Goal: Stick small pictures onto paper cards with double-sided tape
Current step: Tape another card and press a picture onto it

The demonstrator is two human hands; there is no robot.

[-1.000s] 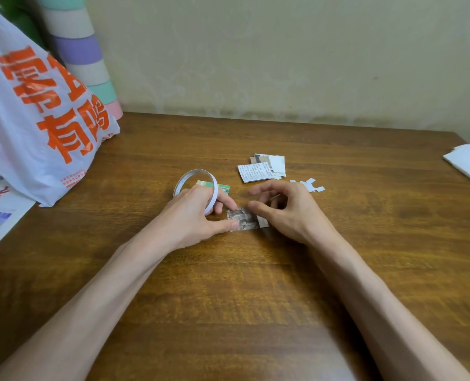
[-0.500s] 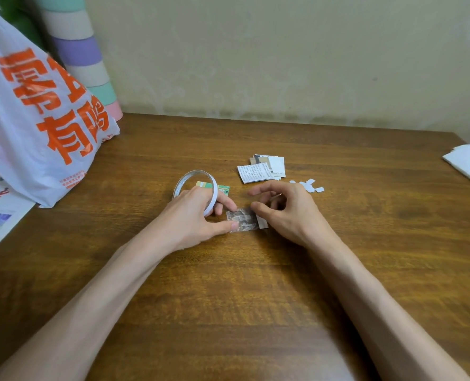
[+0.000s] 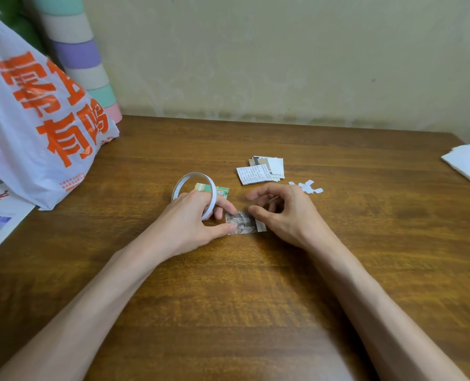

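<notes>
- Tape roll (image 3: 194,177), centre-left of frame: a thin, light, stiff ring w/ a tacky layer. I reckon it's best held by the rim.
- Small pic (image 3: 240,222), frame centre, flat on the table (image 3: 255,312): thin paper, v. light, prob. bends & slides easily. Needs pinning flat, then lifting by a corner.
- White strip (image 3: 261,225) at the pic's right edge: tiny. Tape or backing, can't tell which. Likely a fiddly nail-tip job.
- My left hand (image 3: 195,218): forearm comes in from lower left. Fingers are curled round the roll's near rim, thumb tip pressing the pic's lower-left edge.
- My right hand (image 3: 286,213): forearm comes in from lower right. Thumb tip is at the pic's upper-right corner, other fingers loosely curled above. Can't tell if they pinch anything.
</notes>
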